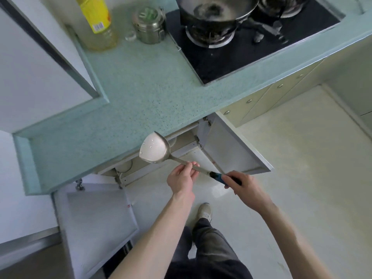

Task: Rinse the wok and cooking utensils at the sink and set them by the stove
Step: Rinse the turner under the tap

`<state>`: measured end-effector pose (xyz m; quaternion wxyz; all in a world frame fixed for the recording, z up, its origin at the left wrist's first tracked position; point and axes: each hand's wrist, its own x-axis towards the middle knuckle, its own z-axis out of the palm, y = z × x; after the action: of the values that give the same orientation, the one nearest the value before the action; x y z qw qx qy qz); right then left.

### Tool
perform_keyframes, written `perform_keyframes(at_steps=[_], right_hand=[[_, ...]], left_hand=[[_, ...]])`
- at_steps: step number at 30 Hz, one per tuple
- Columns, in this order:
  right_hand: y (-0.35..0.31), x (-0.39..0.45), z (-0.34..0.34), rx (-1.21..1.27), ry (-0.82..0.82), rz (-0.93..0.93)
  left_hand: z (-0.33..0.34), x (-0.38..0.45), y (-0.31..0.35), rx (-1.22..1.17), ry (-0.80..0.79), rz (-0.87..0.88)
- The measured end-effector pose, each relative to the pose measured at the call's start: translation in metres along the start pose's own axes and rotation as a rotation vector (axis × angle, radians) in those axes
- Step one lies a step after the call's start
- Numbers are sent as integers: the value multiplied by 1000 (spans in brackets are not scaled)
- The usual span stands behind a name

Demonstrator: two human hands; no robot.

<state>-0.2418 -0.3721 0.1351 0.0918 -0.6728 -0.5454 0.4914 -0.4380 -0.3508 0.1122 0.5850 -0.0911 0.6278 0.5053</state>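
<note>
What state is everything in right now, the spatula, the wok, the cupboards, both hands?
Steel spatula with blue-black handle: wet with droplets, held over the counter edge.
Left hand: pinching the spatula's shaft.
Right hand: gripping the handle.
Dark metal wok: sitting on the stove burner.
Two white cupboard doors: open.
Steel canister: lid shut.

The top edge is cutting off the dark round steel wok (pixel 217 11) and the yellow-labelled plastic oil bottle (pixel 96 19); the right-hand burner (pixel 289 7) is blurring.
</note>
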Motion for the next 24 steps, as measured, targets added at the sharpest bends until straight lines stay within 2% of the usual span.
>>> perform_keyframes(at_steps=[7,11,20,24], right_hand=[[-41,-49,-36,74,131,8],[-43,-72,-56,165,170,24],[-15,-109,-145,252,255,-1],[16,-122,-199,290,289,12]], left_hand=[[27,-62,29,26,-103,56],[43,-90,29,85,-132,117],[145,-147,-22,194,-235,267],[198,-175,-59,202,-287,260]])
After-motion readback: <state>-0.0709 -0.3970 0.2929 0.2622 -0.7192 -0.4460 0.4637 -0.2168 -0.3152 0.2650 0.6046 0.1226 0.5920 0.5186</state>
